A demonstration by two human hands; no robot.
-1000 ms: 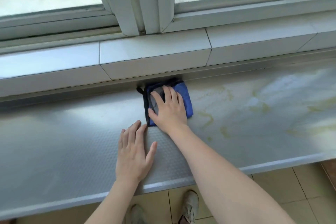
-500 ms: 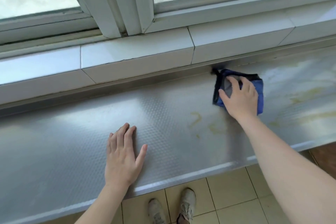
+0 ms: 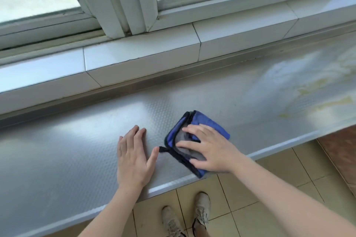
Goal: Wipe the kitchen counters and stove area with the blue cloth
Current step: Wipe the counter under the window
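Beige floor tiles (image 3: 269,188) lie nearest, with two worn shoes (image 3: 200,209) standing just below the front edge of the steel counter (image 3: 67,156). On that dimpled counter the left hand (image 3: 133,158) lies flat, fingers straight and close together, thumb splayed toward the blue cloth (image 3: 208,123). This folded cloth sits just beside it at the front lip, one corner overhanging the edge; its long axis runs diagonally from that near corner toward the back left, and a dark loop points at the left thumb. The right hand (image 3: 212,150) presses it flat with spread fingers. Bare steel stretches far left; yellowish stains (image 3: 316,90) mark the right. Behind rise a white tiled sill (image 3: 134,57) and window frame (image 3: 123,0).
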